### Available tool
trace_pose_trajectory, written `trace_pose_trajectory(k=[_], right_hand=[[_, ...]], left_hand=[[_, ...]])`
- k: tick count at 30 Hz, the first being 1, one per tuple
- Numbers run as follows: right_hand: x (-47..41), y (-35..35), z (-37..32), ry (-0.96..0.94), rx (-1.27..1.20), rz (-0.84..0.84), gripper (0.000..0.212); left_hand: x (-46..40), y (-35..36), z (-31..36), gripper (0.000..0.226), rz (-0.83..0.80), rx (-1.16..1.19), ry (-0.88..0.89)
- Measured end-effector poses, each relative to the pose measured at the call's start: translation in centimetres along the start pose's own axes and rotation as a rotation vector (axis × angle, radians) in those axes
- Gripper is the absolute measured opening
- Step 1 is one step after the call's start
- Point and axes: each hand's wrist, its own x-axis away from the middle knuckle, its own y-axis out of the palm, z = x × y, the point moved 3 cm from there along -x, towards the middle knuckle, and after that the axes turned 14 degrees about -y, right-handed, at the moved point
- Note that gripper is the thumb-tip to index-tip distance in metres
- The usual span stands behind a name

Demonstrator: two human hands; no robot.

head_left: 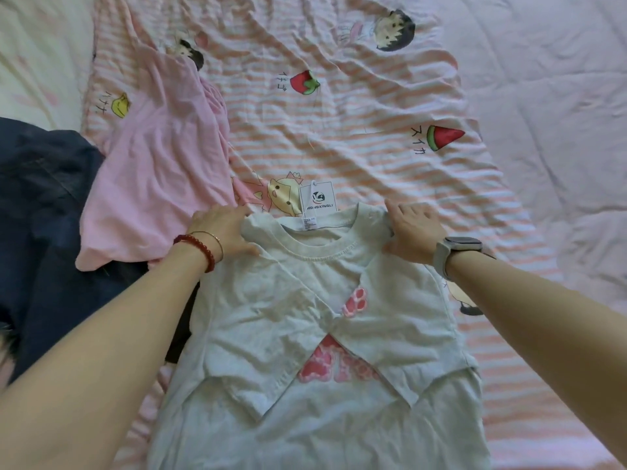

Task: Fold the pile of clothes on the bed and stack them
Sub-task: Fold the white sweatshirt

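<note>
One garment is mid-fold: a grey T-shirt (pixel 305 320) lies face up near the bed's near edge, on the striped cartoon sheet (pixel 356 123), with both sleeves and sides already turned in over its pink chest print. The left hand (pixel 220 232) grips the shirt's left shoulder, fingers curled over the fabric with the thumb on top; the right hand (pixel 412 232) pinches the right shoulder in the same way. A paper hang tag (pixel 317 198) pokes out beyond the collar, resting on the sheet. By my reading the lengthwise folds are done and the crosswise fold — shoulders brought toward the hem, or the reverse — is what remains for this piece. Two other garments wait unfolded toward the bed's left edge: a pink top (pixel 152 171), rumpled, and a dark denim piece (pixel 44 205) partly under it. So three garments show in all, none fully folded, and no finished stack is visible anywhere on the bed — most of the job looks still ahead.
</note>
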Motion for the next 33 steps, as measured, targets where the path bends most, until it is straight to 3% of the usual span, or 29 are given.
trace_pose_trajectory(k=[3, 9, 11, 14, 18, 21, 24, 26, 28, 30, 32, 33], right_hand=[[0.7, -0.3, -1.0, -0.056, -0.046, 0.128, 0.010], [8.3, 0.0, -3.4, -0.333, 0.014, 0.388, 0.013], [11.6, 0.4, -4.1, -0.389, 0.035, 0.395, 0.025], [16.3, 1.6, -5.2, -0.446, 0.016, 0.425, 0.035], [23.1, 4.8, -7.4, -0.605, 0.065, 0.438, 0.038], [27.7, 8.4, -8.6, -0.647, 0.037, 0.389, 0.056], [31.5, 12.8, -10.0, -0.687, 0.029, 0.239, 0.058], [32.9, 15.5, -10.3, -0.646, 0.125, 0.019, 0.062], [33.8, 17.7, -9.9, -0.497, 0.197, -0.377, 0.061], [34.0, 18.5, -9.3, -0.371, 0.172, -0.573, 0.049], [33.0, 17.3, -9.4, -0.355, 0.132, -0.420, 0.036], [32.1, 16.1, -9.5, -0.344, 0.087, -0.243, 0.031]], left_hand=[[1.8, -0.3, 0.5, 0.031, 0.075, 0.114, 0.084], [11.4, 0.7, -1.3, 0.031, 0.550, 0.352, 0.412], [14.7, 2.1, -2.5, 0.020, 0.610, 0.352, 0.477], [19.2, 4.3, -3.7, 0.029, 0.607, 0.377, 0.517], [25.7, 8.0, -4.6, 0.005, 0.548, 0.315, 0.552], [30.4, 11.2, -5.6, 0.019, 0.449, 0.302, 0.589], [34.5, 14.7, -6.0, 0.029, 0.317, 0.161, 0.587], [35.5, 17.0, -6.1, 0.034, 0.003, -0.159, 0.461], [36.4, 18.9, -7.0, 0.040, -0.430, -0.445, 0.299], [36.5, 19.5, -7.4, 0.041, -0.592, -0.499, 0.237], [35.7, 18.6, -7.0, 0.039, -0.489, -0.394, 0.248], [34.9, 17.9, -6.5, 0.035, -0.371, -0.320, 0.264]])
